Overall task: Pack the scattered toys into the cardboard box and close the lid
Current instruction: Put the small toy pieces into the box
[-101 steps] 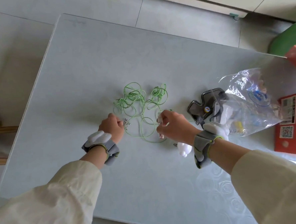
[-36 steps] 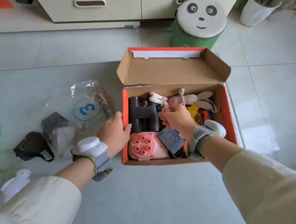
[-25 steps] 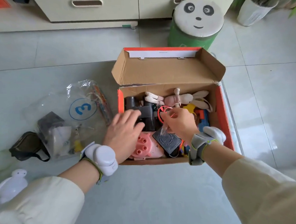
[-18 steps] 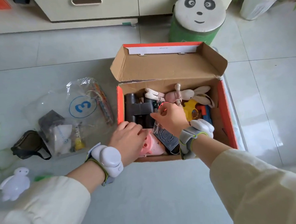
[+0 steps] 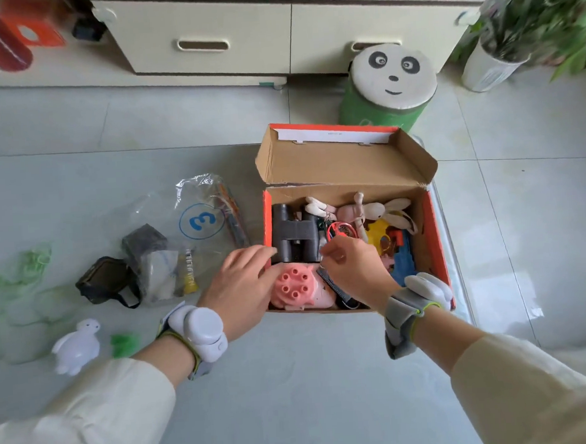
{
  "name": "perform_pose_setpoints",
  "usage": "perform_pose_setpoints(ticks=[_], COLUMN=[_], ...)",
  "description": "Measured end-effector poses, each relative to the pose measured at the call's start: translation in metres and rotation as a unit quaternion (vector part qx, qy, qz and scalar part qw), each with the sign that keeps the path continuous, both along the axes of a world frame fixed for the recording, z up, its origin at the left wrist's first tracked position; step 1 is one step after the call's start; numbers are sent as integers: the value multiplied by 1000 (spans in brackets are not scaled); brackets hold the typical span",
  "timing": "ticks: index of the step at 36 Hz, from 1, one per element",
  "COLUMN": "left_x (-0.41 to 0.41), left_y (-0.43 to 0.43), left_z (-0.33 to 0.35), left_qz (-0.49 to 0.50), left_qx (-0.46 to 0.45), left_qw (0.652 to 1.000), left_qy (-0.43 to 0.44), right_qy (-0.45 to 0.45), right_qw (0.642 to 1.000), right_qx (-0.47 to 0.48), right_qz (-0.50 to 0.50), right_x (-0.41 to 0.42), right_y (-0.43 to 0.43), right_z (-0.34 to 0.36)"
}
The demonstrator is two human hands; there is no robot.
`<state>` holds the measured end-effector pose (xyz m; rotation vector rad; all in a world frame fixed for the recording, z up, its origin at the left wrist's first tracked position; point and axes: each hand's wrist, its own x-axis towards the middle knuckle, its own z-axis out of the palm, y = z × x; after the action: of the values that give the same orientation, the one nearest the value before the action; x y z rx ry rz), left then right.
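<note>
The cardboard box (image 5: 436, 233), orange outside, stands with its lid (image 5: 346, 163) up at the back. Inside lie black binoculars (image 5: 294, 235), a pink toy (image 5: 294, 288), a plush rabbit (image 5: 349, 211), and yellow and blue toys. My left hand (image 5: 244, 290) lies flat over the box's near-left corner, touching the pink toy. My right hand (image 5: 353, 269) is inside the box, fingers pinched at a red ring toy (image 5: 342, 231). Outside, to the left, lie a clear bag marked 3 (image 5: 199, 224) with toys in it, a black pouch (image 5: 103, 278), a white figure (image 5: 76, 348) and green string (image 5: 33, 261).
A green stool with a panda face (image 5: 392, 75) stands just behind the box. A cream cabinet with drawers (image 5: 273, 34) runs along the back, and a potted plant (image 5: 494, 65) is at the far right. The table's right edge (image 5: 457, 263) runs close beside the box.
The view swung from the green string to the box. My left hand slid from the box's left wall to its near-left corner. My right hand brought the red ring toy down into the box.
</note>
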<state>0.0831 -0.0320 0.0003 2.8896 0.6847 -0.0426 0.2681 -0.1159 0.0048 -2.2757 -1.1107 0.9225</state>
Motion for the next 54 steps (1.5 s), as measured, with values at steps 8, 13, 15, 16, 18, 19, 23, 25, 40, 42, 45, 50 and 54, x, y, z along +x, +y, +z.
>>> perform_pose_setpoints(ticks=[8,13,15,16,18,19,23,25,40,42,45,50,54], left_x=[-106,-175,-214,-235,-255,-269,-311,-323,-294,-291,-289,-269,-240], left_y=[16,24,31,34,38,43,62,73,85,88,92,91,87], left_z=[23,24,16,10,9,7,-15,-31,-107,-104,-92,-48,-22], left_qz=[113,193,227,237,263,276,322,353,432,427,462,492,454], left_qx=[-64,-101,-124,-123,-132,-139,-151,-169,-268,-288,-373,-543,-602], left_qw=[991,975,964,961,951,945,926,911,853,850,802,676,648], left_qy=[-6,31,64,77,100,109,123,130,119,108,63,-80,-109], right_qy=[70,129,151,160,161,156,71,40,-68,-36,78,249,335], right_qw=[995,989,986,985,983,982,985,985,980,983,979,953,931], right_qx=[15,-5,-22,-31,-59,-79,-135,-150,-160,-167,-186,-175,-134], right_qz=[75,78,69,64,62,68,82,81,93,63,27,-2,-52], right_x=[-119,-186,-219,-235,-249,-260,-298,-319,-364,-359,-347,-309,-275], right_y=[38,59,68,71,73,76,84,88,100,103,103,94,88], right_z=[44,34,26,21,11,6,-26,-45,-113,-109,-96,-52,-21])
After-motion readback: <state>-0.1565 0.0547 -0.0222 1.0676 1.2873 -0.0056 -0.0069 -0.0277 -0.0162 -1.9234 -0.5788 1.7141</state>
